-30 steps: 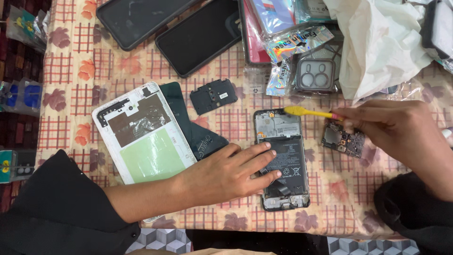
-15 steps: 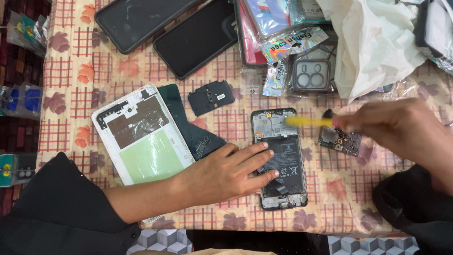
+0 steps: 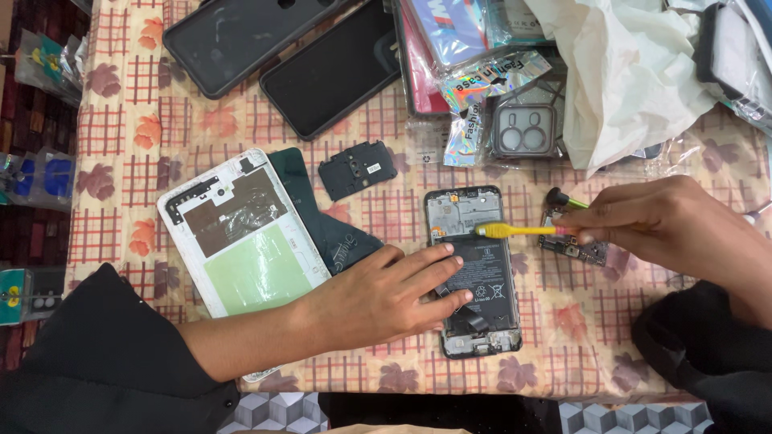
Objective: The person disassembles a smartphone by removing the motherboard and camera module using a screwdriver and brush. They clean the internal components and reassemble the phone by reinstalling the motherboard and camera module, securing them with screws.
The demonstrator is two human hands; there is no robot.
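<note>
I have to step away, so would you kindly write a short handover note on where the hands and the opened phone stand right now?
Left hand: flat on the opened phone, fingers over its black battery, pinning it to the table.
Right hand: holds a yellow brush, its head over the phone's upper part above the battery.
Nearby: small circuit board right of the phone, black inner cover above left, white back panel at left.
Done: back is off and the inside is exposed.
Left: the removed parts lie loose, none refitted.
</note>
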